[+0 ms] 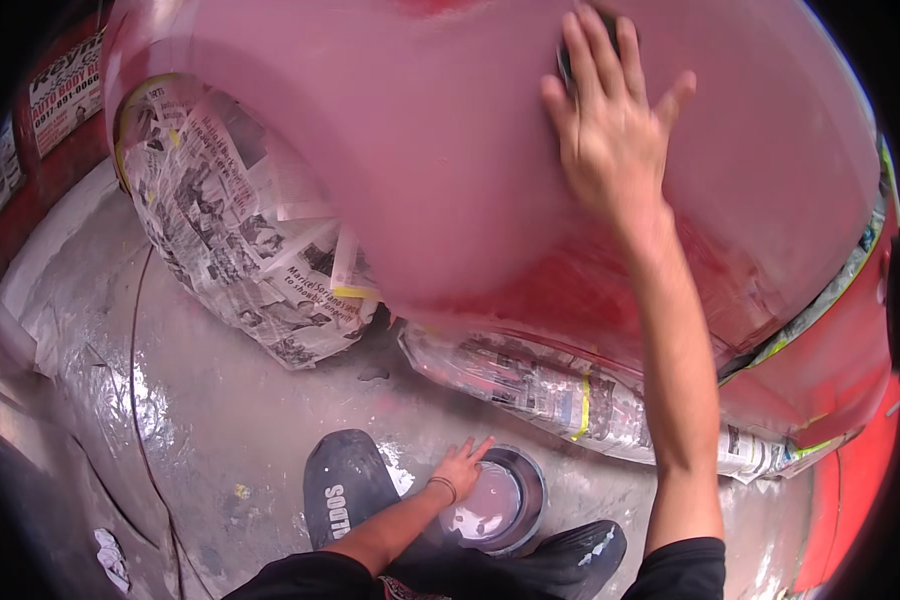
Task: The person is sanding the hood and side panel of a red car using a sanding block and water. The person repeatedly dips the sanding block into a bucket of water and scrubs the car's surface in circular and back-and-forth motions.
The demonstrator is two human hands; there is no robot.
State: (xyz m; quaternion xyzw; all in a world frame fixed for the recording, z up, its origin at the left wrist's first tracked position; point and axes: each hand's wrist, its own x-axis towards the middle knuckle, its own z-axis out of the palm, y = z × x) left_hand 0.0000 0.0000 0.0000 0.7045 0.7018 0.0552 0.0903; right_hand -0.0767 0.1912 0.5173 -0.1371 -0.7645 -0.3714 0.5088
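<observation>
Upper right of frame, the dark pad [608, 15] lies under our flat right hand [615, 140]. Our open left hand [459, 468] overhangs the bowl [536, 490].

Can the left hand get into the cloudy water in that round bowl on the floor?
Looks like yes: the left hand is open at the bowl's rim, and nothing seems to cover the cloudy water.
</observation>
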